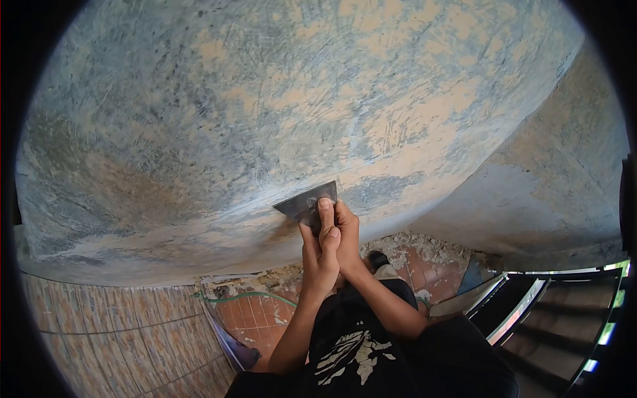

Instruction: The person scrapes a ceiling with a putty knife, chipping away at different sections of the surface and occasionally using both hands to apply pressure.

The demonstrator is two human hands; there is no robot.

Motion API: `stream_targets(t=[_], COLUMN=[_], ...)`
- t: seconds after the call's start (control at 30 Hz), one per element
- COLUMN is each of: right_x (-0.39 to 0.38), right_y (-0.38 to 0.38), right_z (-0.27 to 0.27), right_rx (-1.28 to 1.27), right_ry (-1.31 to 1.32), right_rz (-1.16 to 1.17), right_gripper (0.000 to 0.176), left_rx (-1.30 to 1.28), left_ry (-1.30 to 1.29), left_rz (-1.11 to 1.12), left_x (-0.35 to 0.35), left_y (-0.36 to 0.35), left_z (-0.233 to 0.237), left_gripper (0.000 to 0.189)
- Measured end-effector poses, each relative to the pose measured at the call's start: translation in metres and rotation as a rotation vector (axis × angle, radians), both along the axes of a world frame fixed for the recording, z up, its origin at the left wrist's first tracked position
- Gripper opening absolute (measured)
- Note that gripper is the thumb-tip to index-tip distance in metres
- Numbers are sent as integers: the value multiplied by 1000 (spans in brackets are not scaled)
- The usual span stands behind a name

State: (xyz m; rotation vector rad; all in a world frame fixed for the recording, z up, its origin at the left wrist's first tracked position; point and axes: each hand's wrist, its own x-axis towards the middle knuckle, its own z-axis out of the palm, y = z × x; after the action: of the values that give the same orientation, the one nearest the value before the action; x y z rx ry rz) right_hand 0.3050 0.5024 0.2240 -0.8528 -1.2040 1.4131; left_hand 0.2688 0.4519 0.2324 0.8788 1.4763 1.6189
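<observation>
Both of my hands are wrapped round a metal putty knife (306, 203), its broad dark blade angled up to the left with the edge against the wall (265, 119). My right hand (346, 233) grips from the right, a thumb pressed on the blade's face. Just left of it, my left hand (320, 260) closes round the lower part, touching the right one. The handle is hidden by the fingers. Patchy grey and peach covers the wall, with scrape marks and a pale streak near the blade.
Scraped debris (424, 249) lies along the wall's foot on red floor tiles (262, 322). A green hose (255, 295) runs across the floor at left, near patterned wall tiles (113, 335). A dark slatted frame (564, 325) stands at lower right. Another wall (531, 179) meets this one on the right.
</observation>
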Motion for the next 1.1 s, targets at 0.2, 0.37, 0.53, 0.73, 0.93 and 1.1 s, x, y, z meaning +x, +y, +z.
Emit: stream_targets(t=[0.2, 0.37, 0.53, 0.73, 0.93, 1.1], right_x=[-4, -1, 0, -1, 3, 4], right_y=[-2, 1, -1, 1, 6, 2], right_z=[-9, -10, -6, 8, -11, 1], right_rx=[-35, -53, -29, -54, 0, -18], right_ry=[27, -38, 4, 79, -30, 47], right_rz=[3, 52, 35, -6, 7, -3], right_gripper=[26, 26, 28, 34, 29, 32], left_rx=[-27, 26, -70, 9, -22, -60], left_ry=[93, 235, 166, 168, 205, 238], left_rz=[-8, -20, -45, -72, -28, -69], left_x=[-4, -12, -7, -4, 3, -2], left_y=[-5, -3, -6, -1, 2, 2], left_z=[-3, -29, -2, -2, -1, -5], left_gripper=[54, 53, 57, 58, 55, 57])
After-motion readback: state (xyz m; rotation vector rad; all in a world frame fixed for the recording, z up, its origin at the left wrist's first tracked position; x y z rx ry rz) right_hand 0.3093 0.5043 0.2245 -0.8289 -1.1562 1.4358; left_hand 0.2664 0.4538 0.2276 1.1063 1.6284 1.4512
